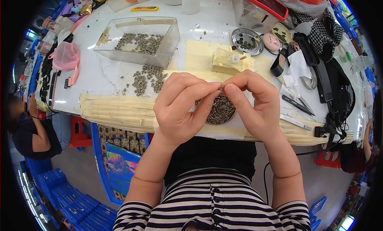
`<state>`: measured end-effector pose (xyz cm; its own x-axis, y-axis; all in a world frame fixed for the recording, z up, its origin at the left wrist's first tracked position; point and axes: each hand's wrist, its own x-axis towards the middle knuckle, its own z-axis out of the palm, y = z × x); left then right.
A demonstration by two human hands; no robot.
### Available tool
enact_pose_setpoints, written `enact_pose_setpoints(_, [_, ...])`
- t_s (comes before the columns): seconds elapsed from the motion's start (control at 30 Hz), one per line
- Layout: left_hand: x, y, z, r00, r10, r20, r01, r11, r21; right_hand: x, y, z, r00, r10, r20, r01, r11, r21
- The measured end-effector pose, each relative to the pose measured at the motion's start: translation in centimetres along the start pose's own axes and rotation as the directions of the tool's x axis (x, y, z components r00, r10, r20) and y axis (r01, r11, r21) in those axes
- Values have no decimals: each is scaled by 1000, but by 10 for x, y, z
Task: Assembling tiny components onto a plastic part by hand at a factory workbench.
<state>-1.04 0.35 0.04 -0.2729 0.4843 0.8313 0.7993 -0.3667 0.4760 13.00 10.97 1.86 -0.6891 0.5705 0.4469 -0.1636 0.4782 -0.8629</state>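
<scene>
My left hand (pixel 181 105) and my right hand (pixel 253 105) meet above the table's near edge, thumbs and forefingers pinched together. Between the fingertips sits a tiny metal-coloured part (pixel 221 87), too small to name. Right below them is a round dish full of small grey metal parts (pixel 220 110), partly covered by my hands. Loose parts of the same look (pixel 145 80) lie heaped on the table left of my hands. Behind that heap stands a clear plastic box (pixel 169 43) with more of them inside. A tape-wrapped block (pixel 224 61) with a white piece on top is just beyond my fingers.
Beige tape (pixel 115 107) covers the table's front edge. To the right lie tweezers (pixel 297 104), black straps (pixel 319 79) and a round metal dish (pixel 247 41) of dark bits. A pink mesh item (pixel 66 55) is at left. Blue crates (pixel 76 199) stack below; other people sit at both sides.
</scene>
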Motion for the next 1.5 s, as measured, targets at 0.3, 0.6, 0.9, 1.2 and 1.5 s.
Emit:
enact_pose_setpoints(0.3, [-2, 0, 0, 998, -54, -11, 55, 998, 19, 3, 0, -3, 967, -247, -65, 237, 963, -126])
enact_pose_setpoints(0.6, [-3, 0, 0, 999, -31, -11, 31, 1000, -1, 1, 0, 0, 997, -70, -10, 69, 997, -43])
enact_pose_setpoints(0.9, [-1, 0, 0, 1000, -18, -6, 18, 1000, 4, 0, 2, -1, 1000, -9, -28, 10, 999, 47])
enact_pose_setpoints(1.2, [-2, 0, 0, 999, -43, -15, 43, 999, 28, -1, -9, -7, 994, -113, 5, 113, 988, -101])
enact_pose_setpoints(1.5, [-2, -1, 0, 999, -37, -11, 37, 999, 18, 1, -1, 0, 993, -104, -51, 100, 992, -72])
